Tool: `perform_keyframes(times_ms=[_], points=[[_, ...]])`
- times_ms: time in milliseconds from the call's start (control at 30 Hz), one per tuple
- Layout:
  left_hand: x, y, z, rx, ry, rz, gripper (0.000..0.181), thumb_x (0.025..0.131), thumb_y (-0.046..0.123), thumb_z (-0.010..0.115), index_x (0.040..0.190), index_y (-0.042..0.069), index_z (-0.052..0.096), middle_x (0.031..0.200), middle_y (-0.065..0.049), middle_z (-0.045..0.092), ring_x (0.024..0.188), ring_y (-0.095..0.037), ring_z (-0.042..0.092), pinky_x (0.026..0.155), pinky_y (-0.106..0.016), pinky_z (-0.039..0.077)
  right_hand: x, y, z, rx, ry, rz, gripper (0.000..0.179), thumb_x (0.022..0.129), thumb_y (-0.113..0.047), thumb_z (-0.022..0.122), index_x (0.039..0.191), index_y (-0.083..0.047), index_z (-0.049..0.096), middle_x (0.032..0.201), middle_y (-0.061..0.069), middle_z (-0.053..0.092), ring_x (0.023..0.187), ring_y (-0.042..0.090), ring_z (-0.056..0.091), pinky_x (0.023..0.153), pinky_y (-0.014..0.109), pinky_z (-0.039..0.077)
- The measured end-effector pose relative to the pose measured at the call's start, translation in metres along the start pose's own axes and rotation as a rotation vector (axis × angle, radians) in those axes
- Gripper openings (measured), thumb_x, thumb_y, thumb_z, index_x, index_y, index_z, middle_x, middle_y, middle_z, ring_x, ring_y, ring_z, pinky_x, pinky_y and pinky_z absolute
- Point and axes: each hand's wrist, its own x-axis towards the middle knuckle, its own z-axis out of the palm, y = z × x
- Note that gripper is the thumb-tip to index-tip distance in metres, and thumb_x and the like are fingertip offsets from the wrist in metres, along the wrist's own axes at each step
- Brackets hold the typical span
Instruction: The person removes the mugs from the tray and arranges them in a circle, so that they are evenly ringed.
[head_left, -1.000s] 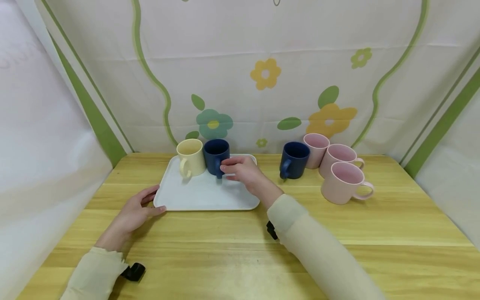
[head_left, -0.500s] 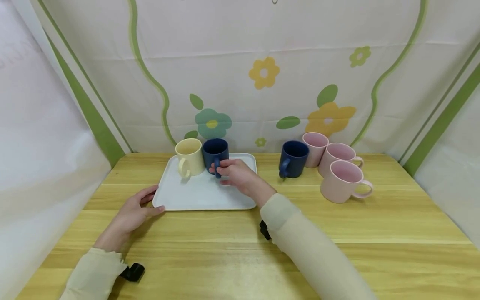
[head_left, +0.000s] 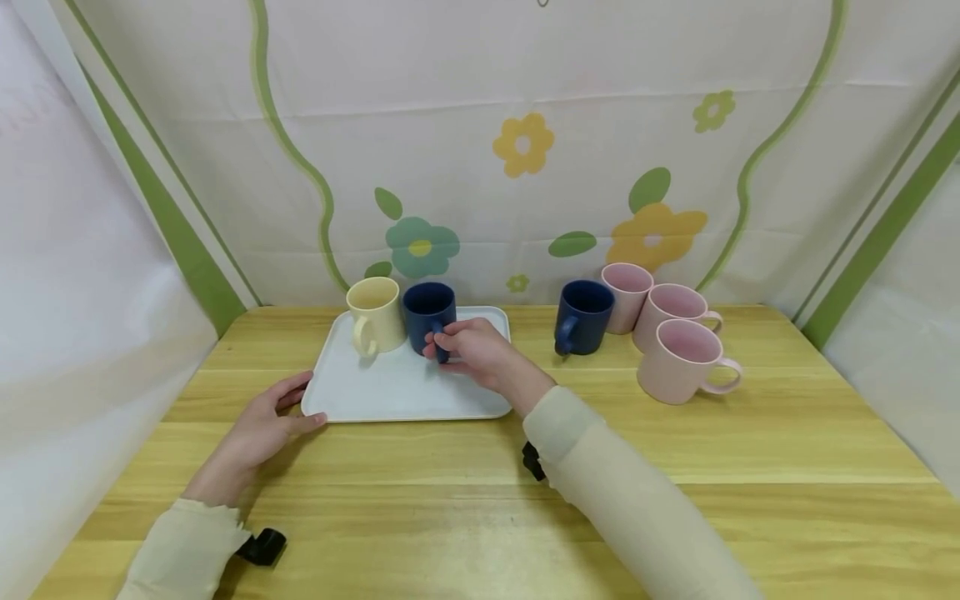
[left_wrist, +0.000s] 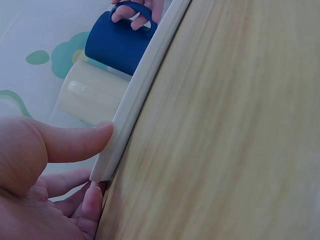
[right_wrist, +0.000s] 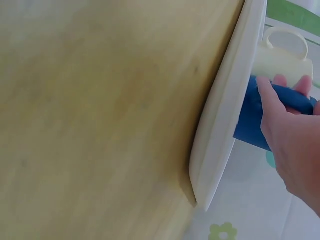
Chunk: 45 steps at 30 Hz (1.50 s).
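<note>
A white tray [head_left: 375, 392] lies on the wooden table. At its near left corner my left hand [head_left: 258, 429] holds the edge, the thumb [left_wrist: 82, 142] on the rim and the other fingers round the side and underneath. Two mugs stand upright at the back of the tray. The pale yellow mug [head_left: 384, 321] is on the left, its handle towards me. Beside it is a dark blue mug [head_left: 422, 321], whose handle my right hand [head_left: 483, 354] grips with fingers hooked through, as the left wrist view shows. Part of the blue mug's lower right side is hidden behind this hand.
Right of the tray, a second blue mug [head_left: 587, 317] stands on the table [head_left: 450, 500]. Close behind and beside it are three pink mugs, the nearest pink mug [head_left: 667, 375] with its handle to the right. A flower-printed cloth [head_left: 450, 167] hangs behind the table.
My right hand's fingers have gone from beside the blue mug's handle to hooked through it. That mug has shifted slightly towards me, away from the yellow one. My left hand stays at the tray corner.
</note>
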Motion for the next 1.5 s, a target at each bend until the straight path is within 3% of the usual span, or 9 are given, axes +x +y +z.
perform_keyframes(times_ms=[167, 433, 633, 1067, 1500], points=[[0.0, 0.0, -0.001, 0.0, -0.004, 0.0, 0.091, 0.1, 0.023, 0.075, 0.169, 0.003, 0.02, 0.167, -0.03, 0.035, 0.151, -0.046, 0.037, 0.118, -0.057, 0.034, -0.004, -0.002, -0.004, -0.055, 0.027, -0.01, 0.023, 0.11, -0.008, 0.055, 0.124, 0.007, 0.066, 0.094, 0.008, 0.074, 0.103, 0.022, 0.073, 0.113, 0.053, 0.051], [-0.001, 0.001, 0.0, -0.01, -0.008, -0.007, 0.092, 0.1, 0.023, 0.075, 0.17, 0.002, 0.019, 0.167, -0.03, 0.034, 0.151, -0.046, 0.036, 0.118, -0.057, 0.033, -0.011, -0.003, -0.018, -0.178, 0.115, -0.058, 0.023, 0.11, -0.008, 0.055, 0.121, 0.005, 0.07, 0.11, 0.012, 0.073, 0.089, 0.016, 0.076, 0.101, 0.05, 0.059], [-0.001, 0.001, -0.001, -0.005, -0.013, -0.006, 0.092, 0.101, 0.024, 0.075, 0.17, 0.002, 0.018, 0.167, -0.03, 0.033, 0.151, -0.047, 0.035, 0.118, -0.057, 0.034, -0.024, -0.005, -0.025, -0.23, 0.137, -0.067, 0.022, 0.11, -0.008, 0.055, 0.116, 0.004, 0.073, 0.11, 0.012, 0.073, 0.099, 0.023, 0.078, 0.103, 0.055, 0.057], [-0.001, 0.001, -0.001, -0.019, -0.014, -0.003, 0.092, 0.101, 0.023, 0.075, 0.17, 0.002, 0.018, 0.167, -0.03, 0.033, 0.15, -0.046, 0.036, 0.117, -0.056, 0.035, -0.072, -0.01, -0.051, -0.249, 0.121, -0.128, 0.024, 0.11, -0.004, 0.052, 0.116, 0.01, 0.07, 0.102, 0.011, 0.069, 0.095, 0.021, 0.077, 0.101, 0.052, 0.058], [-0.001, 0.0, -0.001, -0.012, -0.008, 0.006, 0.091, 0.1, 0.023, 0.075, 0.169, 0.002, 0.019, 0.166, -0.03, 0.035, 0.149, -0.046, 0.038, 0.117, -0.056, 0.034, -0.113, -0.006, -0.08, -0.225, 0.1, -0.166, 0.023, 0.11, 0.0, 0.05, 0.114, 0.016, 0.066, 0.097, 0.01, 0.064, 0.087, 0.018, 0.074, 0.106, 0.059, 0.053]])
